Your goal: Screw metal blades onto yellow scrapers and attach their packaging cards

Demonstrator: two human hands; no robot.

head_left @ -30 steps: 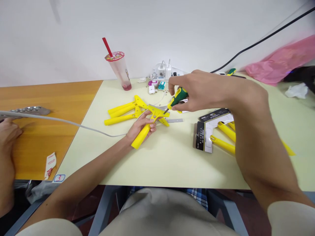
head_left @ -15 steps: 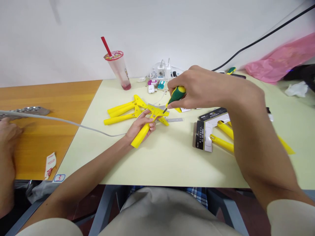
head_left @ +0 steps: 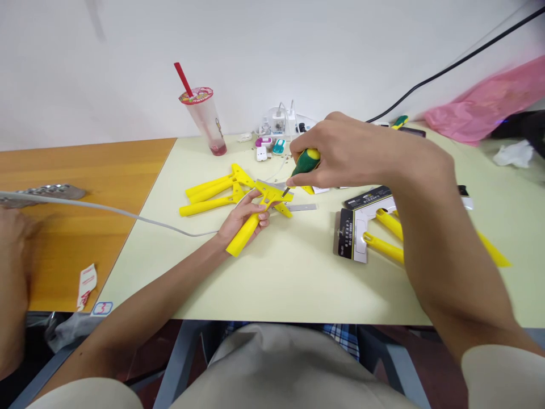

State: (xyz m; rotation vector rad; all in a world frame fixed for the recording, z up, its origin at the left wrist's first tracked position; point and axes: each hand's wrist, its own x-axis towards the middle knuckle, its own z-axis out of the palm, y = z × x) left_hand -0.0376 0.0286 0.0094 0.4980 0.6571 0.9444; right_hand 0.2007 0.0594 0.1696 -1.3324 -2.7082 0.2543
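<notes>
The left hand [head_left: 238,220] grips a scraper [head_left: 248,229]; the right hand [head_left: 336,152] — curled round a screwdriver [head_left: 307,161] — has the tip at the scraper's head, just beyond the left.

Nearer to you than your left hand [head_left: 243,222], beside that forearm, a small white sticker with a blue border [head_left: 103,308] on the worktop [head_left: 259,289] bears one mark; you could read it as a 3 or an m. Left of it, a torn white paper strip [head_left: 87,279] carries red print too small for you to read. Nearer to you than your right hand [head_left: 330,150], by its forearm, a black-and-white cardboard package [head_left: 347,234] shows rows of white Chinese characters and a short code, both too small to make out. Beyond your left hand, the clear plastic cup's multicoloured film lid [head_left: 196,95] has illegible printing.
</notes>
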